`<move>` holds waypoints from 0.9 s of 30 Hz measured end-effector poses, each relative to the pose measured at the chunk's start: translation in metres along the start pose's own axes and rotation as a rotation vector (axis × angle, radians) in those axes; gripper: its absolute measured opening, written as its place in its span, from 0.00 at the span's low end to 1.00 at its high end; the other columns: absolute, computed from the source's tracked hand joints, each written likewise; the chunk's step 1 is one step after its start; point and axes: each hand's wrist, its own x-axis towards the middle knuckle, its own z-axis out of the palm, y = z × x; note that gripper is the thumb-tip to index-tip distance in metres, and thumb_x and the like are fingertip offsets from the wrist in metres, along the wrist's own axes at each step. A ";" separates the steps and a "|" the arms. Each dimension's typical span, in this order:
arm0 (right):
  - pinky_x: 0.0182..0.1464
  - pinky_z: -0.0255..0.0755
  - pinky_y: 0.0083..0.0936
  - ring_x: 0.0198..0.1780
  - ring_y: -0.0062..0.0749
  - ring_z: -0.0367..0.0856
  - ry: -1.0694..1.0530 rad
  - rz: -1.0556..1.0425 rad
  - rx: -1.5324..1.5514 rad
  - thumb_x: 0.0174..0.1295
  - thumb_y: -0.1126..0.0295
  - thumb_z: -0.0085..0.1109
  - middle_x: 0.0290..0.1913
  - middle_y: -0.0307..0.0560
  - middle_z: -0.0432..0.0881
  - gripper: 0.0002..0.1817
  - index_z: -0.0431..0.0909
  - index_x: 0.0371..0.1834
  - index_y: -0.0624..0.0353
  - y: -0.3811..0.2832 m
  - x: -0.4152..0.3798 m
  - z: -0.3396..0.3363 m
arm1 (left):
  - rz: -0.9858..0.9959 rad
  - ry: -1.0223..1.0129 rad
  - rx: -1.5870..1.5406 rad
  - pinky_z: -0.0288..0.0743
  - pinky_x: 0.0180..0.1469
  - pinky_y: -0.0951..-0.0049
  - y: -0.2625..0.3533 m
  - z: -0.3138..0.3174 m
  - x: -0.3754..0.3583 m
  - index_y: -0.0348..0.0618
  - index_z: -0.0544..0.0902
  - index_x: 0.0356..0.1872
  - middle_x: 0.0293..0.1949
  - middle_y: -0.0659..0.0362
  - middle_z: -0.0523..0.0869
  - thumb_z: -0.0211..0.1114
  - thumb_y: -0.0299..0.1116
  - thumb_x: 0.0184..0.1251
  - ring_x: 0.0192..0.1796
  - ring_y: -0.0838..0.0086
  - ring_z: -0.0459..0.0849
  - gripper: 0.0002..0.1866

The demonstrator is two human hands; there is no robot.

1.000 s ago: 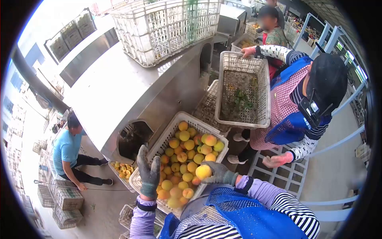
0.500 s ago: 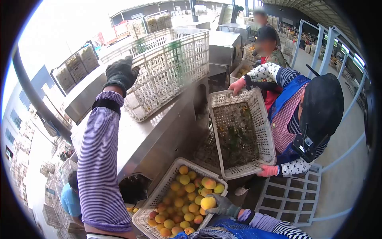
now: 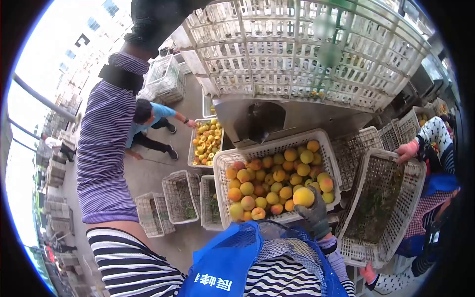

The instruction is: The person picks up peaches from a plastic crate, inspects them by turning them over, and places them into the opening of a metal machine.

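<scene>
My left hand (image 3: 159,22), in a dark glove, is raised at the top edge, closed at the corner of a large white plastic crate (image 3: 292,54); its fingertips are partly cut off by the frame. The crate rests on a metal machine (image 3: 316,121). In a grey glove, my right hand (image 3: 315,214) holds one yellow peach (image 3: 303,197) over the front right part of a white crate (image 3: 221,185) of yellow-red peaches (image 3: 272,185).
On the right, a co-worker's pink-gloved hands (image 3: 408,150) hold a dirty, tilted crate (image 3: 346,237). A person in a blue shirt (image 3: 157,115) reaches to a crate of cut fruit (image 3: 208,141) on the left. Several crates (image 3: 180,195) stand on the floor below.
My view has swung down and left, so the peach crate sits mid-frame. My right hand still holds a peach, and my left stays at the large crate.
</scene>
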 end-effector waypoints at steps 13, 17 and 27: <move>0.58 0.76 0.29 0.57 0.31 0.79 -0.612 -0.150 -0.024 0.49 0.66 0.79 0.56 0.48 0.78 0.40 0.70 0.65 0.64 -0.028 0.021 0.134 | -0.991 -0.398 0.416 0.75 0.58 0.76 0.011 -0.507 -0.201 0.36 0.86 0.53 0.51 0.56 0.88 0.65 0.34 0.73 0.52 0.76 0.85 0.15; 0.59 0.75 0.30 0.57 0.33 0.80 -0.672 -0.023 -0.033 0.47 0.61 0.80 0.57 0.50 0.79 0.43 0.69 0.67 0.63 -0.013 0.017 0.161 | -1.272 -0.476 0.366 0.71 0.42 0.80 0.023 -0.529 -0.274 0.36 0.87 0.39 0.30 0.66 0.83 0.67 0.37 0.71 0.35 0.85 0.76 0.12; 0.61 0.74 0.27 0.59 0.27 0.75 -0.560 0.185 0.212 0.43 0.72 0.80 0.59 0.42 0.74 0.46 0.65 0.68 0.57 -0.025 -0.006 0.148 | -1.232 -1.274 0.807 0.77 0.39 0.53 -0.004 -0.356 -0.535 0.49 0.85 0.28 0.33 0.48 0.88 0.59 0.74 0.58 0.40 0.48 0.87 0.33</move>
